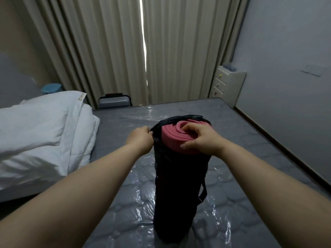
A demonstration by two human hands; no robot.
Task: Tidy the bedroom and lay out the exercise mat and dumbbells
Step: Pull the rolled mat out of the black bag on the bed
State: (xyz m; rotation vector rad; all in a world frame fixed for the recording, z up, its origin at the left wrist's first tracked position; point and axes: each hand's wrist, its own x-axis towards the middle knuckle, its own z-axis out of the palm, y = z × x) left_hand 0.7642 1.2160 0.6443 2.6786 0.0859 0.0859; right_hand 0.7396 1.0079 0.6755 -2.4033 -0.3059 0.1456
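Rolled pink mat [180, 138] upright in black bag [177, 185], right hand [200, 138] gripping mat; left hand [141, 138] pinching bag rim

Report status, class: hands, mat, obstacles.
Left hand pinches bag rim. Right hand grips rolled mat, upright on mattress. Nothing blocking.

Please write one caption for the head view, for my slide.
Right hand grips pink mat; left hand pinches black bag on mattress.
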